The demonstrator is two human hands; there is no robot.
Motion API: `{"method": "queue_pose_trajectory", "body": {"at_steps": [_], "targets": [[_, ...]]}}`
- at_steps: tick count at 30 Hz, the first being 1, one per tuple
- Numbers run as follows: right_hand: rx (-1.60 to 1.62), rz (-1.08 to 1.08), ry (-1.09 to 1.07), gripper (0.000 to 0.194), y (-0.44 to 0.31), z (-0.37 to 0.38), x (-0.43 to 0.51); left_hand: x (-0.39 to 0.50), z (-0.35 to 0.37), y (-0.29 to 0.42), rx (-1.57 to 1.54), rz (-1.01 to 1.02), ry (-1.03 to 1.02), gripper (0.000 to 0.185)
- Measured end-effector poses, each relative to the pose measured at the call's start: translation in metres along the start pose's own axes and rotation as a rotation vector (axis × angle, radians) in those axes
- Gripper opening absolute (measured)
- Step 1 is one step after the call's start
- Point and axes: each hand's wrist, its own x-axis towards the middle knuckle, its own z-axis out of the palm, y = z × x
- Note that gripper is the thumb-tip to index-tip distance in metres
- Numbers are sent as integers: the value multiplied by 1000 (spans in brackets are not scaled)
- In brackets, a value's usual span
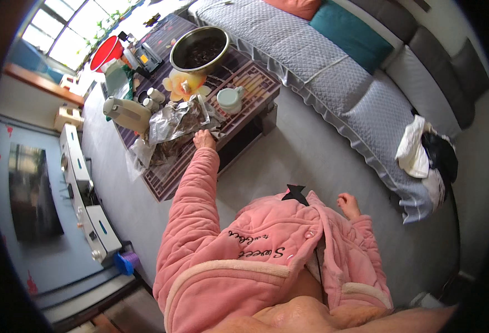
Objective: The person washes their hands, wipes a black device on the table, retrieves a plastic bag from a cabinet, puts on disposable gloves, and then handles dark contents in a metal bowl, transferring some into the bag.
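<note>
My left hand (204, 139) reaches to the near edge of the coffee table (159, 183), its fingers curled on the edge of a crumpled clear plastic bag (173, 123) with brown dried material in it. The fingertips are partly hidden. Low beside my pink quilted jacket, my right hand (347, 205) hangs over the floor with loosely curled fingers and nothing visible in it. Right of the bag stands a pale green lidded cup (229, 100). Left of it is a beige thermos jug (127, 114), with small white containers (156, 95) close by. A metal basin (200, 50) holding dark contents stands farther back.
A red basin (106, 54), a green-and-clear plastic bag (118, 79) and a box-like device (146, 58) are at the table's far left. A sofa with a quilted grey cover (307, 75) runs along the right, clothes (415, 147) on its near end. A low white cabinet (76, 166) stands left.
</note>
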Motion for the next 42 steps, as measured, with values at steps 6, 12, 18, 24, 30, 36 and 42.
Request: {"method": "queue_pose_trajectory", "body": {"at_steps": [6,12,18,24,30,36,42], "targets": [[-82,-130,-176,22,-74,-56,169,39,-27,-66,-811,-377,192,27],[-86,-163,-348,24,-141,-55,297,69,-111,-105,-1557,-763,748,34],[56,-155,-559,23,-241,-74,382,104,-267,-50,-1617,-532,875,39],[382,-240,-827,29,-392,-64,457,161,-323,102,-1051,-188,592,32],[826,-418,-998,36,-484,-35,511,250,-251,372,-1891,-36,-345,33],[1230,140,-1299,46,-536,-79,581,311,-208,428,-1956,-176,169,25],[484,-834,-843,63,-575,-51,601,357,-206,406,-1494,-273,200,41]]}}
